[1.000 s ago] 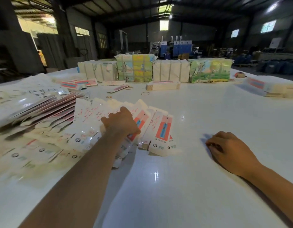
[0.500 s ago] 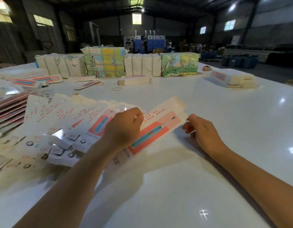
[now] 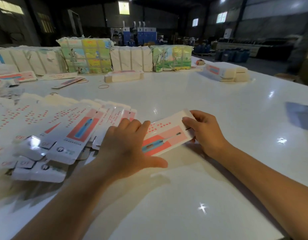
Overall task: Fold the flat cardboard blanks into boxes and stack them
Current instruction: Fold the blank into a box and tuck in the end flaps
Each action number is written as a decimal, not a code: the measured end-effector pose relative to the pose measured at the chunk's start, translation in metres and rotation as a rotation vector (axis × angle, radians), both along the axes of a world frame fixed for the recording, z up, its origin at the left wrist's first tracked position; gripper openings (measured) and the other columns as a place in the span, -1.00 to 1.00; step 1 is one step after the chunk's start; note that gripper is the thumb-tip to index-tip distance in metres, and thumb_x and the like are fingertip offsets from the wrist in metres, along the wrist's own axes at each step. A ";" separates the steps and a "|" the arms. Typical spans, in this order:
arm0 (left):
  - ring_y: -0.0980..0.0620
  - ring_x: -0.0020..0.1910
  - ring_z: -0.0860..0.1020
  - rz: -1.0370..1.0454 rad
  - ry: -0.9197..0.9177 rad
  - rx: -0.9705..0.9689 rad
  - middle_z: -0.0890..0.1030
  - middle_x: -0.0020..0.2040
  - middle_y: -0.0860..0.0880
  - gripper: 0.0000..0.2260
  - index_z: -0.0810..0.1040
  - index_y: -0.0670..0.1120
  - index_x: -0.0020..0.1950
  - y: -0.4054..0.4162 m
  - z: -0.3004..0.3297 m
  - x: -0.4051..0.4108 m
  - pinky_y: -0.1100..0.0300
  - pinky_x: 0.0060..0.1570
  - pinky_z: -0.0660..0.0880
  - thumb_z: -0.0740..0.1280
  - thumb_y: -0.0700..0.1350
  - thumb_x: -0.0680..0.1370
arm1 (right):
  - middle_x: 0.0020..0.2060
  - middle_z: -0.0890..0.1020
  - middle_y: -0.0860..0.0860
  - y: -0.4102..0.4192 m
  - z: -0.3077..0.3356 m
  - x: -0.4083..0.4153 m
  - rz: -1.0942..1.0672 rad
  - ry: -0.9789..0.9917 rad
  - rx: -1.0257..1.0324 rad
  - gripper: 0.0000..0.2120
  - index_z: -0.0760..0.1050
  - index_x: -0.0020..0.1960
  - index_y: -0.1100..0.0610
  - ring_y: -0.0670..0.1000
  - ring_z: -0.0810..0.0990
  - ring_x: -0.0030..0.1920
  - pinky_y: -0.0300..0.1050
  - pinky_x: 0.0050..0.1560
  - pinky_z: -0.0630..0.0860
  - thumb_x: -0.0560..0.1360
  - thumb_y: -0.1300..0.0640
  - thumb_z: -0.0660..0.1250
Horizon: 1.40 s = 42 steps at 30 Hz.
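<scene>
- Cardboard blank [image 3: 164, 135], pink and white with a toothbrush print, lies on the white table [image 3: 219, 104] near its middle, just right of the fanned pile of blanks [image 3: 51, 130].
- Left hand [image 3: 127, 146] lies on the blank's near-left end, fingers straight and spread, pressing it flat rather than gripping.
- Right hand [image 3: 204, 130] pinches the far-right end, fingers curled over the edge, thumb hidden beneath.
- Judged next: keep the left palm anchoring while the right squeezes along the creases, so the sleeve pops square without buckling a panel.
- Finished boxes [image 3: 225, 72] sit towards the table's far-right edge, a likely stacking place.
</scene>
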<state>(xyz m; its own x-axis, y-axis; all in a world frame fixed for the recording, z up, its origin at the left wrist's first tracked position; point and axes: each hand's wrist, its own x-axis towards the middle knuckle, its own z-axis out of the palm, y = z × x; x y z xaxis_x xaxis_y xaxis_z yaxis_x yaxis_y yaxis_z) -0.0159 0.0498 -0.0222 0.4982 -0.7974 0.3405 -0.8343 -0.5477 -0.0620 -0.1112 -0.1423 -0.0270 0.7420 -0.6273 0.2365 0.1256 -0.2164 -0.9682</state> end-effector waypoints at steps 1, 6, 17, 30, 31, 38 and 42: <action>0.13 0.13 0.38 0.012 -0.021 0.017 0.39 0.27 0.14 -0.12 0.17 0.11 0.40 -0.001 -0.002 0.000 0.24 -0.05 0.27 0.05 0.56 0.21 | -0.37 0.64 0.07 0.000 0.000 0.000 0.005 -0.008 0.013 -0.82 0.54 -0.21 0.18 0.02 0.57 -0.41 -0.23 -0.57 0.34 0.54 0.30 0.24; 0.11 0.07 0.43 0.023 0.249 -0.306 0.46 0.13 0.11 -0.34 0.34 0.08 0.30 -0.004 -0.004 0.002 0.23 -0.11 0.38 0.33 0.39 0.32 | -0.32 0.60 0.09 -0.002 0.001 -0.002 -0.012 -0.148 0.113 -0.88 0.54 0.04 0.17 0.03 0.51 -0.40 -0.13 -0.44 0.46 0.56 0.23 0.25; 0.04 0.10 0.50 0.023 0.374 -0.421 0.46 0.06 0.14 -0.34 0.38 0.09 0.27 -0.003 -0.005 -0.003 0.18 0.01 0.42 0.36 0.39 0.29 | -0.11 0.57 0.04 0.025 0.004 -0.008 -0.011 -0.186 -0.299 -0.78 0.58 -0.09 -0.05 -0.15 0.52 -0.33 -0.34 -0.32 0.45 0.54 0.26 0.29; 0.16 -0.11 0.39 0.044 0.265 -0.260 0.35 -0.07 0.21 -0.38 0.36 0.13 0.24 -0.005 -0.004 -0.007 0.30 -0.29 0.31 0.28 0.41 0.29 | -0.19 0.61 -0.02 0.020 0.002 -0.005 -0.003 0.011 -0.427 -0.81 0.47 -0.07 0.04 0.00 0.55 -0.19 -0.20 -0.18 0.46 0.55 0.30 0.18; 0.16 -0.12 0.39 0.035 0.250 -0.249 0.35 -0.07 0.21 -0.42 0.36 0.14 0.24 -0.005 -0.005 -0.007 0.33 -0.33 0.28 0.31 0.38 0.32 | -0.19 0.60 -0.04 0.019 0.001 -0.006 -0.004 0.039 -0.460 -0.83 0.46 -0.05 0.05 0.00 0.55 -0.18 -0.18 -0.17 0.47 0.56 0.28 0.17; 0.15 -0.16 0.41 0.038 0.301 -0.309 0.34 -0.19 0.25 -0.52 0.33 0.20 0.12 -0.007 -0.005 -0.008 0.27 -0.28 0.35 0.31 0.38 0.32 | -0.06 0.50 -0.05 0.016 0.005 -0.010 -0.164 0.017 -0.676 -0.91 0.50 0.03 0.05 -0.13 0.49 -0.13 -0.14 -0.11 0.44 0.52 0.15 0.29; 0.23 -0.25 0.41 0.006 0.392 -0.366 0.33 -0.22 0.32 -0.54 0.26 0.24 0.05 -0.008 -0.002 -0.011 0.36 -0.34 0.32 0.25 0.42 0.28 | 0.25 0.37 0.01 0.010 0.010 -0.007 -0.162 -0.011 -0.281 -0.33 0.19 0.43 0.00 -0.02 0.46 0.15 -0.08 0.12 0.46 0.44 0.05 0.44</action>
<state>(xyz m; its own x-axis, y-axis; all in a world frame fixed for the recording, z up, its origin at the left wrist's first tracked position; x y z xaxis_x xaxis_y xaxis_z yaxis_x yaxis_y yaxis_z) -0.0272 0.0417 -0.0244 0.6481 -0.6583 0.3829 -0.7533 -0.4801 0.4495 -0.1186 -0.1326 -0.0172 0.6339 -0.6464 0.4247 0.0780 -0.4930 -0.8665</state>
